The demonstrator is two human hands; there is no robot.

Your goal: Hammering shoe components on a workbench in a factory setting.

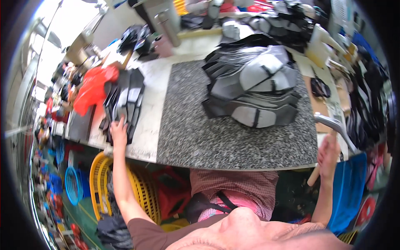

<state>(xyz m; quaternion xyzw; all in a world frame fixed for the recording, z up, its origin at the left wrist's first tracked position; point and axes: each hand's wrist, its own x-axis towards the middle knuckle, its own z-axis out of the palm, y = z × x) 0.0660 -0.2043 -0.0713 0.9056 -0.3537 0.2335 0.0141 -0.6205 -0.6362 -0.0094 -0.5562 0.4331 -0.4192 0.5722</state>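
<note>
My right hand (pixel 328 155) is wrapped around the wooden handle of a hammer (pixel 336 124) at the table's right edge. Its curved metal head points up and away from me. At the left, my left hand (pixel 119 131) reaches onto a stack of black and grey cut pieces (pixel 130 96), fingers stretched out over its near end. Whether they pinch a piece there is hard to see. Between my hands, a large fanned pile of grey and black pieces (pixel 254 83), with light grey patches and dark strips, lies on a speckled stone slab (pixel 187 121).
A red plastic bag (pixel 93 87) lies beside the left stack. Behind stand a metal flask (pixel 167 28) and a pink cup (pixel 162 46). A whitish jug (pixel 321 45) is at the far right. Below the table are a yellow basket (pixel 143 187) and a blue bin (pixel 348 187).
</note>
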